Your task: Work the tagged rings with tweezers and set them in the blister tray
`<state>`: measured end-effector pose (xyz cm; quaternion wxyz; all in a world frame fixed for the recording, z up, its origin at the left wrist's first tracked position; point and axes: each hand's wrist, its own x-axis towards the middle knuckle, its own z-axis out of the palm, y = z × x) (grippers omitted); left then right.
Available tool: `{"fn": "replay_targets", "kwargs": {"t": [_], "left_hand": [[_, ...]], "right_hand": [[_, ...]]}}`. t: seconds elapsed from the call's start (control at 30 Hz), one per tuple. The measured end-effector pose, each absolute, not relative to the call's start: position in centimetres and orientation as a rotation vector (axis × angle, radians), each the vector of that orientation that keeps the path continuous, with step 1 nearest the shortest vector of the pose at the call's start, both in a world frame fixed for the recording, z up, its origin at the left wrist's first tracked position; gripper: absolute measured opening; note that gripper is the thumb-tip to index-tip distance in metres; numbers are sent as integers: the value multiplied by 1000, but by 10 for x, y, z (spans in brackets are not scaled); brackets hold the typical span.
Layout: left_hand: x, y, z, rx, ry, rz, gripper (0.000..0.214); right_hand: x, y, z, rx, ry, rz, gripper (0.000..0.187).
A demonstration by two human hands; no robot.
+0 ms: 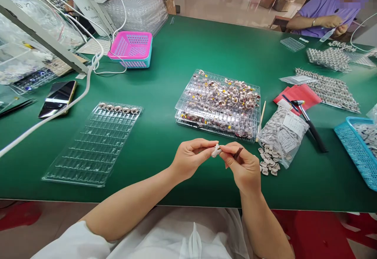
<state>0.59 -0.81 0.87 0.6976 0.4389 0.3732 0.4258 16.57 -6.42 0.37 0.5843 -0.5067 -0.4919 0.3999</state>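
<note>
In front of my body both hands meet over the table. My left hand (190, 157) is closed, thumb and forefinger pinching a small white plastic part (216, 151). My right hand (245, 169) pinches the same part from the other side. A short dark brown stick-like piece (238, 153) pokes out between the right fingers; its kind is unclear. Just beyond sit stacked clear trays (216, 104) full of small whitish parts with brown and yellow bits. Right of my right hand, loose oval whitish pieces (269, 160) spill by a plastic bag (282, 131) of similar pieces.
At left lies a clear slotted tray (88, 149) with several parts in its far row. Nearby are a phone (57, 99), a white cable (85, 90) and a pink basket (132, 45). A black-handled hammer (312, 127) and blue basket (353, 149) lie right. Another person (326, 11) works far right.
</note>
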Motion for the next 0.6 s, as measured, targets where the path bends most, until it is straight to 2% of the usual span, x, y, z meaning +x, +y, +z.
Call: {"fn": "replay_targets", "kwargs": {"t": [0.6], "left_hand": [[2, -11, 5, 1390, 857, 1028, 19]], "right_hand": [[168, -62, 3, -1214, -1100, 985, 14]]}}
